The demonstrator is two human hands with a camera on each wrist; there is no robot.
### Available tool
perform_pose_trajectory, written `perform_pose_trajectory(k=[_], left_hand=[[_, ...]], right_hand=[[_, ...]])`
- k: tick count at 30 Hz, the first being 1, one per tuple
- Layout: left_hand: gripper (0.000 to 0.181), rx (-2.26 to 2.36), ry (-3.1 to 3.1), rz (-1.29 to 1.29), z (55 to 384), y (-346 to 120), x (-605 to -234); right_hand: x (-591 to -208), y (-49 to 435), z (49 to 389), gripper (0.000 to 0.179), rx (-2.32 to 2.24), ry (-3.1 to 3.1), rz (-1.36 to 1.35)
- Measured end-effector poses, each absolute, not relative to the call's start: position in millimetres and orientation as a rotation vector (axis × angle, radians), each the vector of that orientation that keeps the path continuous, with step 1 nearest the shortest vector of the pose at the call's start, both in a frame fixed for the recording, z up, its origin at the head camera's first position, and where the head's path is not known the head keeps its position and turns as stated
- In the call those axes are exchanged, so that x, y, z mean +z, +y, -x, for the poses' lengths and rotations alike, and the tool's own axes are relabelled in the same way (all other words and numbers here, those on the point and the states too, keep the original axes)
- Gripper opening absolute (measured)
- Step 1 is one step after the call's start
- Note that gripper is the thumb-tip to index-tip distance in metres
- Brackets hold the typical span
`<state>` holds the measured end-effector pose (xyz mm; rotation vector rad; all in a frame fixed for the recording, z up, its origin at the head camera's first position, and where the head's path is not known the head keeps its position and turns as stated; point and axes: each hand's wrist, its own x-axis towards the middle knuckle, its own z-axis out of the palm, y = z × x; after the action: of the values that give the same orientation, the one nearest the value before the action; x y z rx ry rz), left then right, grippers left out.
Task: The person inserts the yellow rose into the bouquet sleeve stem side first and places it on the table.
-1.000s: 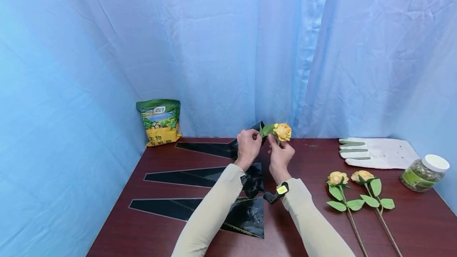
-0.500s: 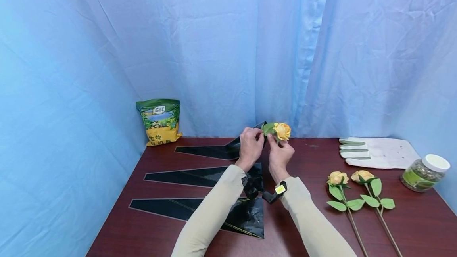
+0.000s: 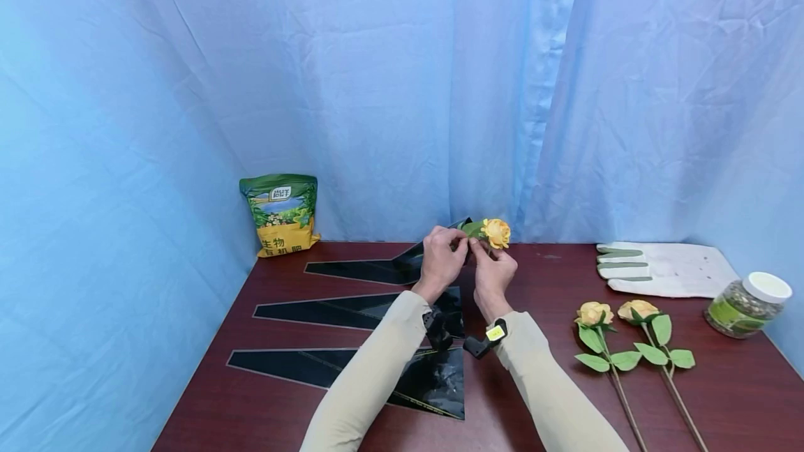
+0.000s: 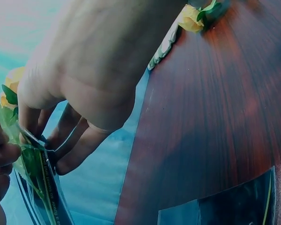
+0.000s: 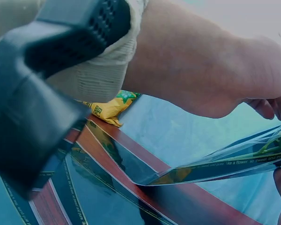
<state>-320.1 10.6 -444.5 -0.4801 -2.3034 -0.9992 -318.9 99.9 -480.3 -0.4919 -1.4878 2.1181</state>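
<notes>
Both hands meet at the back of the table around a flower sleeve (image 3: 411, 264) of clear and black plastic, its narrow end trailing left. A yellow rose (image 3: 497, 234) pokes out of its wide end; green leaves and stem show through the plastic in the left wrist view. My left hand (image 3: 442, 260) pinches the sleeve near its mouth. From the other side, my right hand (image 3: 494, 276) pinches the sleeve's rim (image 4: 35, 140) just below the bloom. Fingertips partly hide each other. Two more flat sleeves, a middle one (image 3: 339, 310) and a front one (image 3: 295, 363), lie nearer.
Two yellow roses, one left (image 3: 593, 314) and one right (image 3: 638, 310), lie on the right. Behind them are a white glove (image 3: 678, 269) and a white-lidded jar (image 3: 747, 305). A green and yellow bag (image 3: 281, 216) stands back left. Blue curtains (image 3: 389, 89) surround the table.
My left hand has shifted slightly right and the sleeve's tail slightly left and down. The rose's leaf, earlier sticking up by the sleeve's mouth, now lies flatter against it.
</notes>
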Motion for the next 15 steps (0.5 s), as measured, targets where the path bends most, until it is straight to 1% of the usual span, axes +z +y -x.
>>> perform_pose_trajectory(k=[4, 7, 10, 15], left_hand=[[0.012, -1.070, -2.317, 0.516, 321, 7, -445], [0.018, -1.164, -2.333, 0.527, 323, 0, -444], [0.024, -1.293, -2.343, 0.516, 327, -12, -444], [0.034, -1.517, -2.367, 0.545, 339, -39, -445]], right_hand=[[-479, 101, 319, 0.013, 2.131, -1.434, 0.489], [-479, 102, 319, 0.004, 2.134, -1.423, 0.497], [-480, 104, 319, 0.006, 2.141, -1.428, 0.509], [-482, 108, 320, 0.004, 2.143, -1.448, 0.515]])
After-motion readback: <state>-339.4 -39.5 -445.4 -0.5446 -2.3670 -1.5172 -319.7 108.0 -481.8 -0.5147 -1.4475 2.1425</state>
